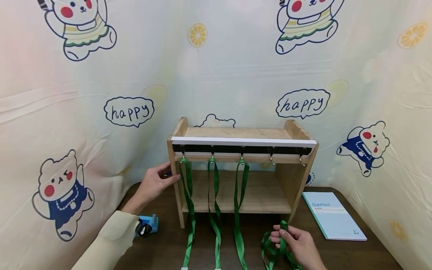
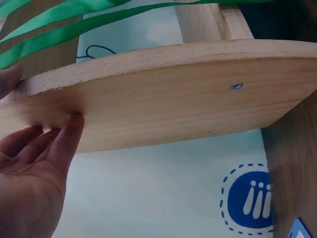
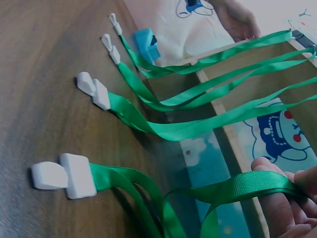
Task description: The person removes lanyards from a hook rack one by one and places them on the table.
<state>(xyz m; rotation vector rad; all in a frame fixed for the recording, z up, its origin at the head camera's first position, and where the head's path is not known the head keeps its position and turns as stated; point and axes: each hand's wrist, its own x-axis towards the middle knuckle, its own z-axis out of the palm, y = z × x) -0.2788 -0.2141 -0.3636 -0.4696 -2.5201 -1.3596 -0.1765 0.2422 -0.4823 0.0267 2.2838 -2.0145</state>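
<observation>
My left hand point(image 1: 153, 183) grips the left side panel of a small wooden shelf point(image 1: 236, 132), thumb at its front edge. In the left wrist view, the fingertips press on the panel's outer face. Three green lanyards point(image 1: 239, 210) hang from small metal hooks on the black strip point(image 1: 256, 150) along the shelf's front. Low at the front right, my right hand point(image 1: 298, 243) pinches the loop of another green lanyard point(image 3: 247, 191) between thumb and fingers. Its doubled strap ends in a white plastic clip point(image 3: 77, 176) over the table.
Two hooks point(image 1: 271, 159) at the strip's right end carry no lanyard. A pale blue notebook point(image 1: 334, 215) lies right of the shelf, and a blue tape dispenser point(image 1: 148, 225) stands left, by the sleeve. Printed cloth point(image 1: 216, 75) surrounds the dark table point(image 1: 162, 247).
</observation>
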